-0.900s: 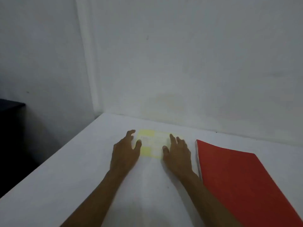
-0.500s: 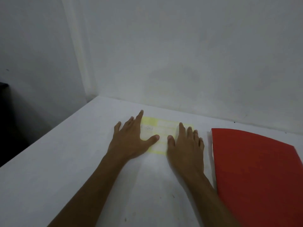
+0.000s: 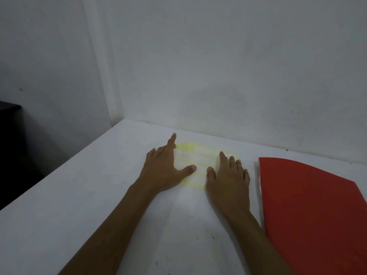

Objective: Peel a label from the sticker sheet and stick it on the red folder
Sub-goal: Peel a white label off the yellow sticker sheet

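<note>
A yellow sticker sheet (image 3: 202, 159) with white rectangular labels lies flat on the white table, near the back wall. My left hand (image 3: 164, 169) rests palm down on its left part, fingers spread, thumb across the sheet's middle. My right hand (image 3: 228, 177) lies flat on its right part, fingers apart, covering that side. Neither hand holds anything. The red folder (image 3: 313, 211) lies shut on the table to the right of my right hand, a small gap between them.
The white table (image 3: 79, 215) meets a white wall (image 3: 218, 76) at the back. Its left edge drops off toward a dark floor, with a dark piece of furniture (image 3: 8, 110) at far left.
Both hands slid further onto the sheet and flattened on it, the left thumb reaching across. The view shifted, showing the folder further right.
</note>
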